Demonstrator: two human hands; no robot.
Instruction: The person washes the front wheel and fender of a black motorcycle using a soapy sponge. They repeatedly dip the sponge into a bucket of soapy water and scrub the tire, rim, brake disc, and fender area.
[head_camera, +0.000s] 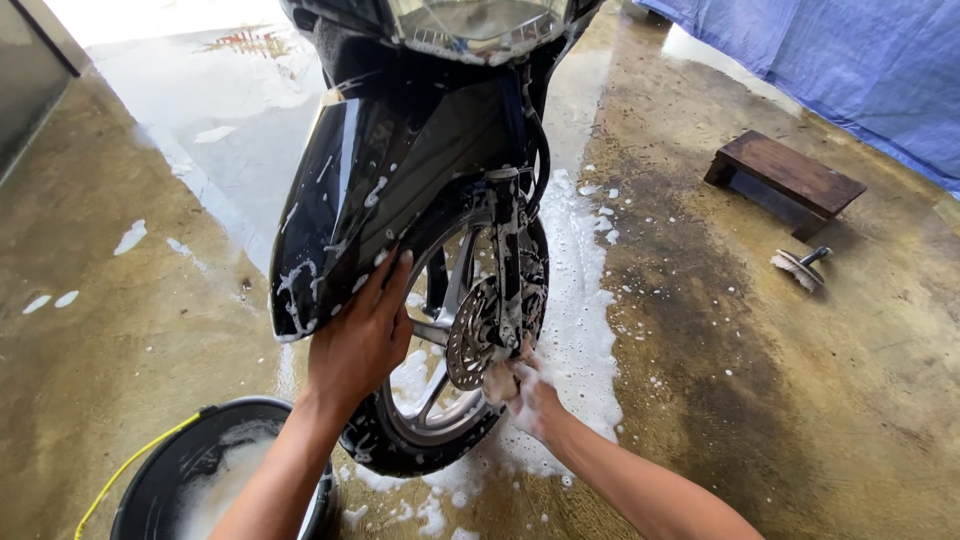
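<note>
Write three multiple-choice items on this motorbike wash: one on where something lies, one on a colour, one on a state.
1. Where does the small wooden stool stand?
A. On the floor right of the bike
B. In the bucket
C. Under the front wheel

2. What colour is the front fender?
A. Red
B. White
C. Black

3. What is the state of the right hand?
A. Dry and held in the air
B. Covered in suds at the wheel hub
C. Resting on the stool

Answers:
1. A, since the stool sits on the concrete by the blue tarp, a brush lying near it.
2. C, since the fender is glossy black with streaks of foam, the left hand pressed flat on it.
3. B, since foam coats the hand beside the brake disc of the front wheel.
</note>
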